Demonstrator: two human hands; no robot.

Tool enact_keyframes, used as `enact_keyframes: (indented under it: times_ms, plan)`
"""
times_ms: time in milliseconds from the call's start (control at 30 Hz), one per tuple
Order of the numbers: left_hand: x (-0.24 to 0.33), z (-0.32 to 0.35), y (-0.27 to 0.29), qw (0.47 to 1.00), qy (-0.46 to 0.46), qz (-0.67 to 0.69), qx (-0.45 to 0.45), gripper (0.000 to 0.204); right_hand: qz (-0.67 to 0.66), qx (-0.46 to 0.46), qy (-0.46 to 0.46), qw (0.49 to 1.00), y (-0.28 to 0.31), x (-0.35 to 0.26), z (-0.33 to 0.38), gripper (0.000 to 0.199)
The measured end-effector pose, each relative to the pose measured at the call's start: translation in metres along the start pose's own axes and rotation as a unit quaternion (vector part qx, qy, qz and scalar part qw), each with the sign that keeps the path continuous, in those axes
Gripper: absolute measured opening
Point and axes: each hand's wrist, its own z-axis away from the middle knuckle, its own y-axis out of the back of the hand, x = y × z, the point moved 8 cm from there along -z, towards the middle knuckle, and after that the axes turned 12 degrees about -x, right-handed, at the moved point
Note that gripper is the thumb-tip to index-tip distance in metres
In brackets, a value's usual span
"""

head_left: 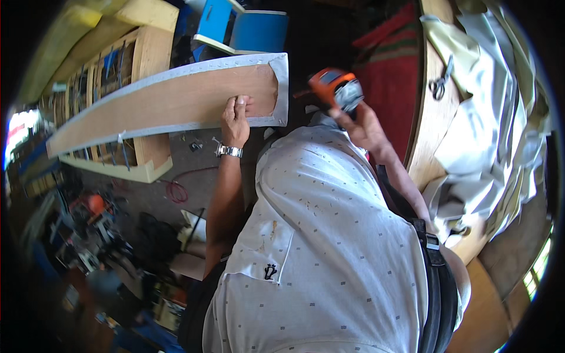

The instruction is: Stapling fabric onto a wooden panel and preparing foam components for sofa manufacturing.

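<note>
Left hand point(235, 120) pressed fingers-together on long wooden panel point(165, 100) edged in grey fabric; right hand point(362, 125), just right of panel's end, clamped on orange power tool point(335, 87). Scissors point(439, 85) on worktop point(432, 126) farther right.

left hand point(235, 120) pressing fabric-edged board point(165, 100), right hand point(362, 123) gripping, likely, stapler point(336, 88)

matt bare wood panel point(170, 100) edged in pale grey cloth, glossy orange plastic tool point(335, 88), shiny metal wristwatch point(229, 151)
</note>
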Motion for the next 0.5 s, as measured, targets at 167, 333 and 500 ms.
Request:
enact_keyframes:
  times_ms: [167,333,500]
  plan:
    - [0.03,0.001,0.011,0.949,-0.172,-0.264,0.026,0.018,0.2,0.248,0.102,0.942,0.058,-0.046,0.125,0.068]
    - [0.009,-0.026,0.068,0.935,-0.135,-0.32,0.068,0.019,0.406,0.529,-0.119,0.736,0.121,-0.047,0.219,0.069]
    - [0.017,-0.052,0.039,0.972,-0.039,-0.229,-0.047,0.025,0.442,0.584,-0.222,0.644,0.22,0.002,0.262,0.07]
